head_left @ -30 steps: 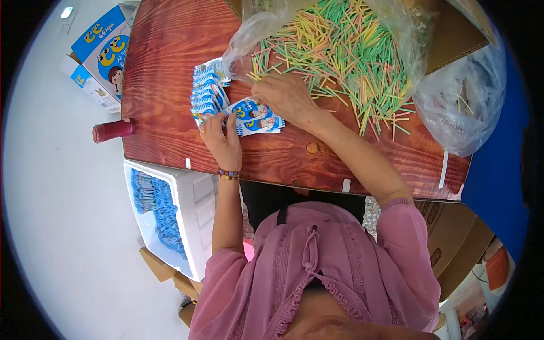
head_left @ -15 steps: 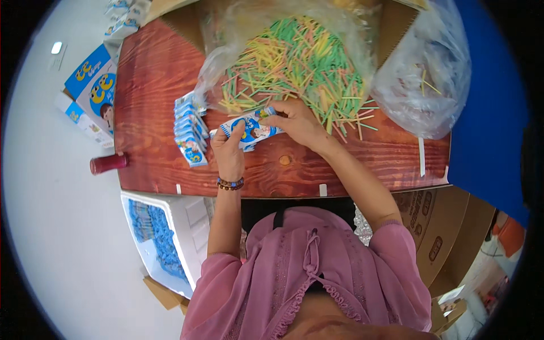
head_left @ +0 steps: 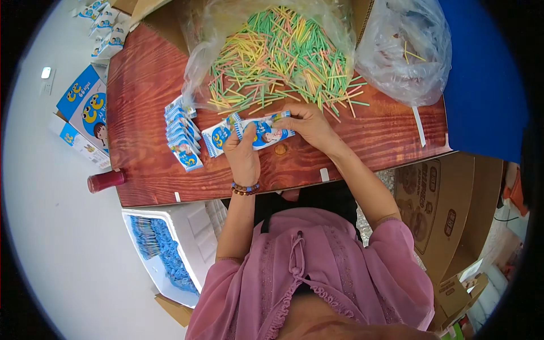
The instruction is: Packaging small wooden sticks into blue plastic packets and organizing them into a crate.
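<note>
My left hand [head_left: 243, 160] pinches the left end of a white-and-blue wrapped packet [head_left: 265, 136] between thumb and fingers. At the packet's right end, my right hand [head_left: 311, 129] grips it too, so it is stretched flat between both hands just above the table. A second similar packet [head_left: 216, 139] shows at the left of my left hand, partly hidden by it; I cannot tell whether that hand also holds it. Further left, an overlapping row of such packets [head_left: 184, 148] lies on the table. Beyond my hands spreads a heap of green, yellow and pink thin sticks [head_left: 283, 56].
Clear plastic sheeting [head_left: 195, 71] and a cardboard box surround the heap. A clear plastic bag [head_left: 405, 56] stands at the right. On the wooden table's [head_left: 141, 96] left edge are a printed carton [head_left: 85, 113] and a red cylinder [head_left: 106, 181]. A foam box [head_left: 192, 238] of blue packets stands below.
The whole view has shifted a little. My left hand has moved slightly right, and more of the second packet shows beside it. Both hands still grip the stretched packet.
</note>
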`<act>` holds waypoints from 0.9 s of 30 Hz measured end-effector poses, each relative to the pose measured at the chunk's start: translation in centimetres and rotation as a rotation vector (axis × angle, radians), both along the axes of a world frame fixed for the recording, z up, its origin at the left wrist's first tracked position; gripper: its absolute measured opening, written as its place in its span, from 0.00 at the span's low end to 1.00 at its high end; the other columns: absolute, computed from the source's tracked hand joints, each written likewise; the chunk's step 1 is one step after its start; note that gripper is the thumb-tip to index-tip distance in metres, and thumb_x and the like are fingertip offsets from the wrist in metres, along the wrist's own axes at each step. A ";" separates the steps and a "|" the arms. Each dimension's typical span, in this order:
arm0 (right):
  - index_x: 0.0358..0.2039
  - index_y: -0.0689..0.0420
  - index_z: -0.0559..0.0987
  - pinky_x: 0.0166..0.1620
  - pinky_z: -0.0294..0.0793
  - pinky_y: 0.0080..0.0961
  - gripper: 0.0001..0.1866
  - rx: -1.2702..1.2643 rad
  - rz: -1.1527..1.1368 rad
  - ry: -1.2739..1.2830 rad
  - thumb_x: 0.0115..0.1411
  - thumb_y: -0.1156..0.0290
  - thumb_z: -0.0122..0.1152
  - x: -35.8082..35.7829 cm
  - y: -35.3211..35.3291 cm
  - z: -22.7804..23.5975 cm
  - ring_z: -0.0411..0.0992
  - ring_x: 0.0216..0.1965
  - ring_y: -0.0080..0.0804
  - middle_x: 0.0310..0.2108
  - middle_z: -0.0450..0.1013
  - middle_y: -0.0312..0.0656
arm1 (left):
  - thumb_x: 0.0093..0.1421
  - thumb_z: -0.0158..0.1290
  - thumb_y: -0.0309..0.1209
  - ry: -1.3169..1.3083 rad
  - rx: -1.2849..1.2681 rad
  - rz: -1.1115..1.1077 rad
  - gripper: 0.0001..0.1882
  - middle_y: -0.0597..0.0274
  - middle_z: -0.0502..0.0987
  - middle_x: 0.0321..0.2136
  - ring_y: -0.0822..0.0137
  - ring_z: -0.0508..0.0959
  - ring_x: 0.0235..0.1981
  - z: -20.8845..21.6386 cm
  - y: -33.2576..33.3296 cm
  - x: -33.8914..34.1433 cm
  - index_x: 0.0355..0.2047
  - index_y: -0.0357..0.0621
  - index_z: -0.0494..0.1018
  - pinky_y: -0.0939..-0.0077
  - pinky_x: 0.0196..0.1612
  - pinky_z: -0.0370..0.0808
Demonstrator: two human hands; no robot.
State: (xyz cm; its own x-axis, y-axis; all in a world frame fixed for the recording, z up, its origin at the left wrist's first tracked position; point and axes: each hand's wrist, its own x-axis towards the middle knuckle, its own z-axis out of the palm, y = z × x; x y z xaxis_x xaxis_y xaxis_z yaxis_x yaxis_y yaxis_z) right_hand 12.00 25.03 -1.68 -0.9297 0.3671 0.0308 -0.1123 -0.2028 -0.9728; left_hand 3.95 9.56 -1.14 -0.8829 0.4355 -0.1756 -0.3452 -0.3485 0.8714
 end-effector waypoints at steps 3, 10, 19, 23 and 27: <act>0.27 0.63 0.80 0.31 0.66 0.14 0.08 -0.025 0.008 -0.032 0.58 0.71 0.63 0.2 -1.5 1.1 0.67 0.27 0.13 0.23 0.72 0.31 | 0.62 0.53 0.21 -0.059 0.056 0.042 0.05 0.67 0.79 0.34 0.80 0.76 0.32 0.8 -0.8 0.5 0.38 0.39 0.77 0.83 0.36 0.72; 0.36 0.61 0.77 0.49 0.69 0.26 0.08 0.128 -0.093 0.221 0.55 0.77 0.63 1.1 -3.1 3.2 0.69 0.47 0.27 0.42 0.71 0.39 | 0.65 0.50 0.29 -0.246 0.249 0.056 0.09 0.64 0.78 0.40 0.71 0.79 0.41 1.3 -3.5 0.1 0.42 0.38 0.75 0.72 0.44 0.78; 0.41 0.53 0.82 0.64 0.50 0.39 0.15 0.759 0.124 0.257 0.52 0.69 0.67 0.0 -5.4 3.5 0.54 0.64 0.42 0.63 0.60 0.39 | 0.65 0.51 0.32 -0.283 0.260 -0.005 0.11 0.62 0.78 0.41 0.71 0.79 0.40 1.4 -5.1 1.0 0.43 0.40 0.74 0.73 0.42 0.78; 0.42 0.53 0.82 0.64 0.50 0.39 0.15 0.699 0.236 0.275 0.52 0.69 0.67 -0.4 -5.8 3.8 0.54 0.64 0.41 0.62 0.62 0.39 | 0.66 0.50 0.33 -0.320 0.235 0.013 0.11 0.62 0.79 0.40 0.71 0.79 0.38 1.7 -5.8 1.1 0.43 0.39 0.74 0.74 0.41 0.78; 0.41 0.55 0.82 0.62 0.55 0.38 0.14 0.586 0.272 0.216 0.52 0.70 0.67 -0.8 -5.6 3.9 0.59 0.62 0.39 0.59 0.65 0.41 | 0.66 0.50 0.35 -0.296 0.254 0.072 0.13 0.61 0.79 0.39 0.71 0.79 0.38 2.0 -5.6 1.6 0.43 0.37 0.74 0.74 0.40 0.78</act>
